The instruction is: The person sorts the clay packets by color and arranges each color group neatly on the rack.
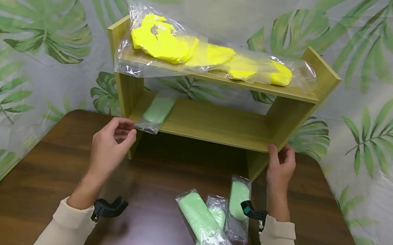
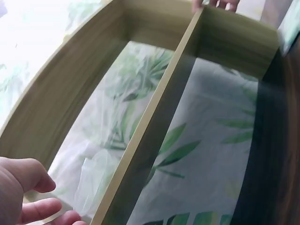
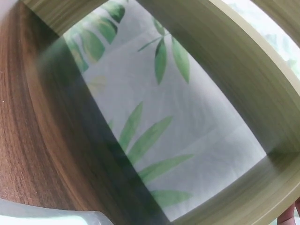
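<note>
A wooden two-tier shelf (image 1: 218, 125) stands on the table. My left hand (image 1: 111, 145) is at its left side panel, fingers loosely bent and thumb apart, beside the near end of a clear packet with a pale green filling (image 1: 158, 110) on the lower board. The left wrist view shows that hand (image 2: 33, 197) at the lower left, near the clear wrapping (image 2: 93, 183). My right hand (image 1: 281, 170) grips the right side panel, thumb by its front edge and fingers along the outside. Only a bit of the right fingers (image 3: 287, 215) shows in the right wrist view.
Several green packets (image 1: 201, 220) lie overlapping on the brown table (image 1: 151, 198) in front of the shelf's right half. Yellow items in clear bags (image 1: 165, 42) lie along the top board, one overhanging its front edge. A leaf-patterned sheet (image 1: 370, 130) hangs behind.
</note>
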